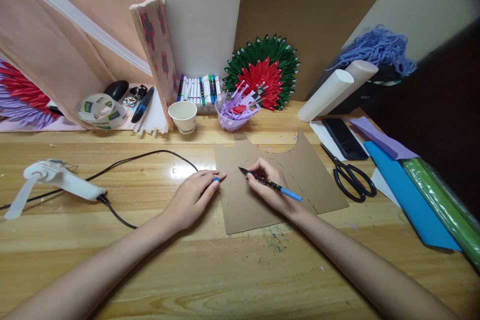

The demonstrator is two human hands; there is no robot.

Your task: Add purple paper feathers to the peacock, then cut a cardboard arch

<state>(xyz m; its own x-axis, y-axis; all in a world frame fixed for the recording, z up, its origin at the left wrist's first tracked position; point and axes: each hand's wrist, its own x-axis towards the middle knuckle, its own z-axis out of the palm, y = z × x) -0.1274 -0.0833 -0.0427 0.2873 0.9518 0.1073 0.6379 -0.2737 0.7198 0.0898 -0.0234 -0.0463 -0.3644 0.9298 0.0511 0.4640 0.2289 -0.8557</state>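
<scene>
My right hand (pixel 268 185) is closed around a marker (pixel 279 187) with a dark patterned barrel and a blue end. Its dark tip points left, at or just above a sheet of brown cardboard (pixel 255 212). The sheet has a curved cut-out on its far edge and short dashed marks on its face. At the sheet's left edge rests my left hand (pixel 193 197), its index fingertip over the cardboard. A small blue marker cap (pixel 215 179) shows between its thumb and fingers.
Black scissors (pixel 354 180) and a phone (pixel 345 139) lie right of the cardboard. Behind it stand a paper cup (pixel 183 116), a bowl of purple paper strips (pixel 236 115) and a row of markers (pixel 198 89). A corded glue gun (pixel 67 180) lies at left, its black cable crossing the table.
</scene>
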